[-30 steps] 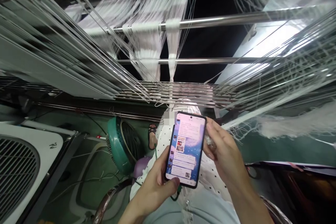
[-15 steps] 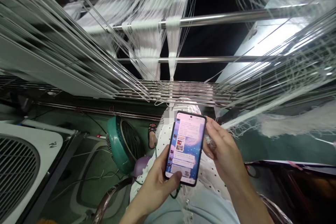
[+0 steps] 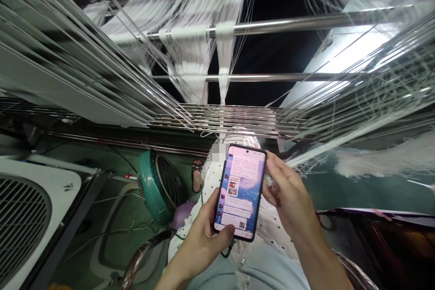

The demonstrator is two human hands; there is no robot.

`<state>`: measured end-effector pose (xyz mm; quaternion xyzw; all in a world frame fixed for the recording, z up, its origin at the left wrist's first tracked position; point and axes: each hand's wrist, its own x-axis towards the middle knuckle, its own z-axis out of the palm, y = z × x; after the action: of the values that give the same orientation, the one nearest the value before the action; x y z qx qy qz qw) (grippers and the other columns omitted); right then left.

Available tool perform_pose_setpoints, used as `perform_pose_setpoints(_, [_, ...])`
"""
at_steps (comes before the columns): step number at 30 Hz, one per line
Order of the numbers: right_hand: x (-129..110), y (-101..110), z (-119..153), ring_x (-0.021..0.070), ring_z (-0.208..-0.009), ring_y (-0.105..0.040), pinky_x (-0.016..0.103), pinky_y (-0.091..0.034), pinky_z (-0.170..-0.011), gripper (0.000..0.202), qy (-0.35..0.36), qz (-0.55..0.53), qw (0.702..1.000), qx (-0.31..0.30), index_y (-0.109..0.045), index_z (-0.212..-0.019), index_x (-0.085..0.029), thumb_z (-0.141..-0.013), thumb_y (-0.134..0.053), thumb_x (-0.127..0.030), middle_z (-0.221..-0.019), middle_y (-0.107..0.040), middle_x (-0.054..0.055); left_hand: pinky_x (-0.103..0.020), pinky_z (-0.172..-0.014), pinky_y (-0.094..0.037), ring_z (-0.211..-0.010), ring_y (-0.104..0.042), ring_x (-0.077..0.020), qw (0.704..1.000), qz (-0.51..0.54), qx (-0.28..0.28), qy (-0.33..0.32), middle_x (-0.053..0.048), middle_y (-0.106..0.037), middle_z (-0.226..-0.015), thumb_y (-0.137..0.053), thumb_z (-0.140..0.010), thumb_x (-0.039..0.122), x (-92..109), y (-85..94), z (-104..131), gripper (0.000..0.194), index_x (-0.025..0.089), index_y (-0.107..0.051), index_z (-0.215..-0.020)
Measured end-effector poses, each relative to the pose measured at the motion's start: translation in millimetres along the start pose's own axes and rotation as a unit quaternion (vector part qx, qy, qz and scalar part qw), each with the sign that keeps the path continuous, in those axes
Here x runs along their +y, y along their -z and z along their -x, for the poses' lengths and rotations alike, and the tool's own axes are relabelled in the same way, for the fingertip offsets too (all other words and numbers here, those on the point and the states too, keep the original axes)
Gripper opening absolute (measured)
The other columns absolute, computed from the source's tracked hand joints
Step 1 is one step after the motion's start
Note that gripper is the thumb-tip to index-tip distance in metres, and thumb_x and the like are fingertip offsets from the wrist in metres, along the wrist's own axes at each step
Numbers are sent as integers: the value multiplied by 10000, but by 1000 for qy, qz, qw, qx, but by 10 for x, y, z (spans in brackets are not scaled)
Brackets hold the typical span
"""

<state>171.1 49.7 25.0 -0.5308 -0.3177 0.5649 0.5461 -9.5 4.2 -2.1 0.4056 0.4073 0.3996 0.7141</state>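
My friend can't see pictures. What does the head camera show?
Two hands hold a phone with a lit chat screen: the left hand grips its bottom, the right hand its side. White threads hang over metal bars above, and a green fan stands below.

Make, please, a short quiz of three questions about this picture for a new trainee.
1. True or false: the left hand holds the phone at its lower end, with the thumb on the screen.
2. Which thing stands on the floor to the left of the phone? A) a teal fan B) a red bucket C) a ladder
3. Fill in: the white threads hang over shiny metal ____.

Key
1. True. The right hand is at the phone's right edge and also pinches a tuft of white thread.
2. A.
3. Rods.
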Motion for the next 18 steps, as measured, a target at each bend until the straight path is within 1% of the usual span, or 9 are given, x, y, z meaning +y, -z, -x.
perform_pose_setpoints(4, [3,3,-6,52,-420,-211,204,-132,-407,357,-2,0,1000,-1,-650,-1141,-212,-928,-598,-493,-589,-386,-65,-359,-1142,-370,-1391,-438,-289,1000,2,-2,4,-75,-526,-1476,-733,-852,319,-13,6,2,677,229,-464,-1467])
perform_pose_setpoints(7, [-12,-6,-4,52,-421,-206,197,-129,-401,345,-7,1,1000,0,-651,-1132,-213,-926,-601,-485,-582,-374,-67,-378,-1165,-335,-1423,-387,-303,1000,0,22,6,-86,-490,-1504,-756,-822,310,-16,-6,14,737,207,-445,-1482])
perform_pose_setpoints(10, [-27,-19,0,51,-418,-203,192,-128,-394,324,-3,-5,1000,0,-659,-1096,-209,-920,-606,-476,-584,-370,-67,-394,-1186,-294,-1444,-345,-317,999,-15,46,12,-87,-450,-1532,-762,-805,321,-1,-19,24,747,194,-457,-1475])
perform_pose_setpoints(14, [-21,-25,-3,53,-422,-208,188,-139,-392,313,-2,-13,1000,2,-662,-1080,-205,-918,-615,-469,-593,-364,-67,-414,-1180,-301,-1437,-354,-331,999,-22,40,20,-100,-480,-1509,-757,-796,336,26,-27,21,755,184,-458,-1472])
perform_pose_setpoints(18, [3,-21,-20,51,-424,-221,192,-140,-393,319,7,-18,1000,1,-659,-1098,-199,-931,-607,-466,-604,-368,-65,-425,-1183,-295,-1443,-343,-328,999,-21,45,19,-104,-483,-1506,-757,-794,317,21,-22,15,759,190,-452,-1477])
